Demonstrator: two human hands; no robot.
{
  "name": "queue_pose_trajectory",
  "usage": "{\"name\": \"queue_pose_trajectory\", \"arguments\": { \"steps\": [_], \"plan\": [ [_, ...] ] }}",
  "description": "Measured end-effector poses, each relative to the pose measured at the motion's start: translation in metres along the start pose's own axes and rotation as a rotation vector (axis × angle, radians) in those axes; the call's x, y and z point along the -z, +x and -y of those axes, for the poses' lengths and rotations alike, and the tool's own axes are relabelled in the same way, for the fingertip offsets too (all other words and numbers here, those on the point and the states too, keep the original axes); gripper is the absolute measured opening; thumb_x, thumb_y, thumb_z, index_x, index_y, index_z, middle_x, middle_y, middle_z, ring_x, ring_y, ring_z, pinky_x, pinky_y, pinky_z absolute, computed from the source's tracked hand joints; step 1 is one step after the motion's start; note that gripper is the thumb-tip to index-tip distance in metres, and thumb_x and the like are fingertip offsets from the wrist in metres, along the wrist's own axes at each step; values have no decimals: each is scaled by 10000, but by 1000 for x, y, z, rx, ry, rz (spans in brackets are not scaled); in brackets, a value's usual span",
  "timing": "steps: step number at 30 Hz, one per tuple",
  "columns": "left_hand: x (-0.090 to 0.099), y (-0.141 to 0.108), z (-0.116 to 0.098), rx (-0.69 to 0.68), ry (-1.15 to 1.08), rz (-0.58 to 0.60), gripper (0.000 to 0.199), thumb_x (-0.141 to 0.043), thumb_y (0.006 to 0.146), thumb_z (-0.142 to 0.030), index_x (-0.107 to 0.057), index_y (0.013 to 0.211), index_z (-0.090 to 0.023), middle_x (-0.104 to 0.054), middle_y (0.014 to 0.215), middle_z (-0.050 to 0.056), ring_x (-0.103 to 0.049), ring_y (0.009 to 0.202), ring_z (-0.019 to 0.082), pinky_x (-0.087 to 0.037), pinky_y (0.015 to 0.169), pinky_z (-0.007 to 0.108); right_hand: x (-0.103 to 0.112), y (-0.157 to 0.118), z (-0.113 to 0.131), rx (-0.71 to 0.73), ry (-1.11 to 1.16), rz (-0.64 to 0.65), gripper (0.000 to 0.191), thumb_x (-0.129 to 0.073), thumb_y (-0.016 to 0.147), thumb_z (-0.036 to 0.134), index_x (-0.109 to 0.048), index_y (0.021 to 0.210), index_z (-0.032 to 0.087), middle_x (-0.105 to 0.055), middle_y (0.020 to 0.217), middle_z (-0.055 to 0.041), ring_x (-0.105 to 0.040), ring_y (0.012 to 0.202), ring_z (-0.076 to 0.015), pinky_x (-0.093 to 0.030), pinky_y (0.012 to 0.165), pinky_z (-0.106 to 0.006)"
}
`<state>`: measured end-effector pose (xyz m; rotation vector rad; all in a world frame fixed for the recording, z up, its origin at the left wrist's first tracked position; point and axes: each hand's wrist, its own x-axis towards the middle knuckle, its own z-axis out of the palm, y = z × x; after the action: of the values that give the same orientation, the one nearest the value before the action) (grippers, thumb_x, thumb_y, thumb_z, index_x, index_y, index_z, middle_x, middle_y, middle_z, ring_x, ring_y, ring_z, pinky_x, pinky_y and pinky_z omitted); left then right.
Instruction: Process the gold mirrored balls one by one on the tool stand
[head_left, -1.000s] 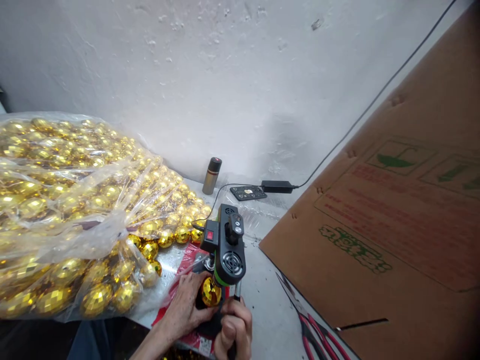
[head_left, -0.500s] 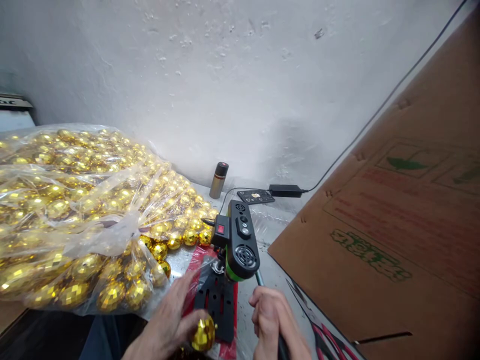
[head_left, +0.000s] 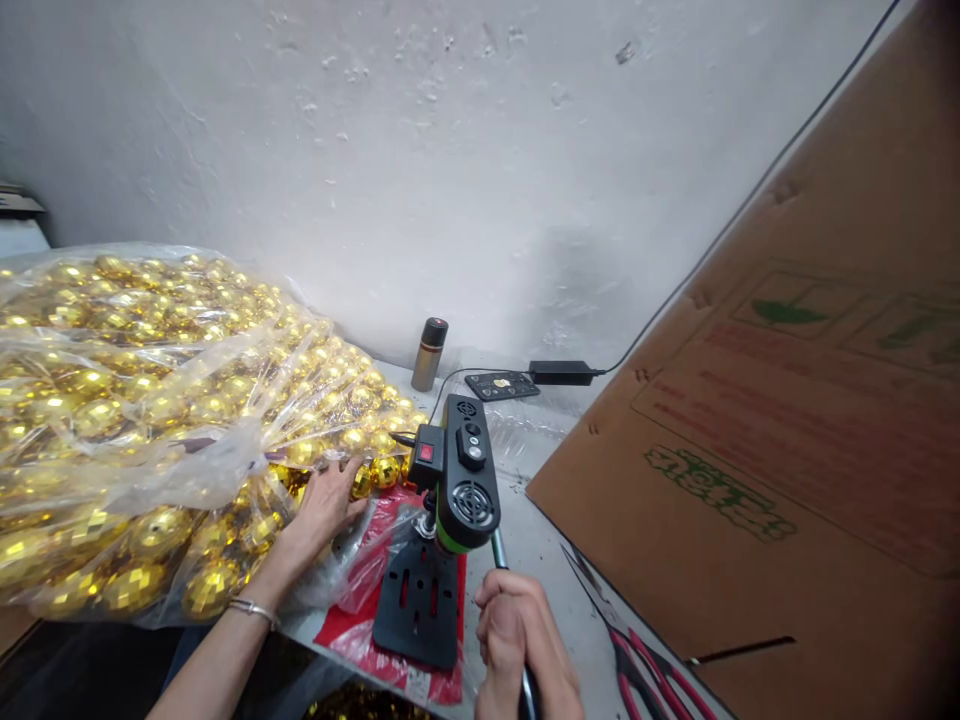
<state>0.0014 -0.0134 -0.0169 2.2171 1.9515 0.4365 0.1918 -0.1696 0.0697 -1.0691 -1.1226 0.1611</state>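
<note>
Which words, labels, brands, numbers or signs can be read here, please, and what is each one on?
No word or number can be read surely.
Cardboard box: green lettering, too distorted to read.
Same box: red print, blurred.
Same box: a green umbrella-like sign; the green sign beside it is unclear.
Black machine: marks on its buttons, too small.
Red plastic sheet: pale printed patch, blurred.

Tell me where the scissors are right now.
In the head view, the scissors lie at the lower right, on the tabletop between the right hand and the cardboard box.
</note>
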Motion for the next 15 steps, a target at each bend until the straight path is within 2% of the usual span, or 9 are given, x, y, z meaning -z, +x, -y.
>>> {"name": "queue_pose_trajectory", "arguments": {
  "steps": [4, 7, 9, 11, 15],
  "plan": [
    [14, -17, 0, -43, -400, -101, 574, -712, 979, -467, -615, 1502, -253, -687, 1413, 127, -740, 1267, 326, -595, 1094, 469, -1, 1, 1, 20, 21, -4, 377, -529, 1124, 144, -556, 756, 220, -590, 766, 7, -554, 650, -123, -413, 638, -280],
    [16, -37, -11, -28, -647, -50, 568, -661, 1004, -575, -630, 1476, -262, -767, 1360, 89, -763, 1217, 330, -625, 1067, 484, -1, 3, 1, 32, 20, 4, 377, -529, 1128, 155, -557, 757, 219, -594, 760, 9, -548, 639, -117, -414, 622, -274],
    [8, -53, -24, -28, -710, 2, 549, -639, 1018, -589, -644, 1461, -264, -797, 1340, 83, -772, 1201, 335, -632, 1068, 500, 0, 6, 0, 52, 15, 17, 371, -533, 1127, 157, -563, 762, 219, -598, 750, 7, -550, 628, -116, -414, 603, -271],
    [-7, -67, -36, -70, -723, 5, 525, -647, 1019, -550, -651, 1460, -263, -777, 1405, 106, -745, 1279, 343, -602, 1133, 528, 3, 10, -3, 97, -3, 42, 358, -530, 1121, 144, -576, 775, 219, -604, 743, 3, -562, 620, -120, -413, 579, -270],
    [-39, -85, -51, -182, -698, 34, 466, -616, 1046, -450, -652, 1475, -275, -736, 1461, 141, -737, 1314, 332, -611, 1140, 538, 11, 19, -14, 279, -32, 140, 332, -515, 1096, 97, -587, 797, 220, -597, 711, 10, -568, 593, -115, -415, 531, -250]
  ]
}}
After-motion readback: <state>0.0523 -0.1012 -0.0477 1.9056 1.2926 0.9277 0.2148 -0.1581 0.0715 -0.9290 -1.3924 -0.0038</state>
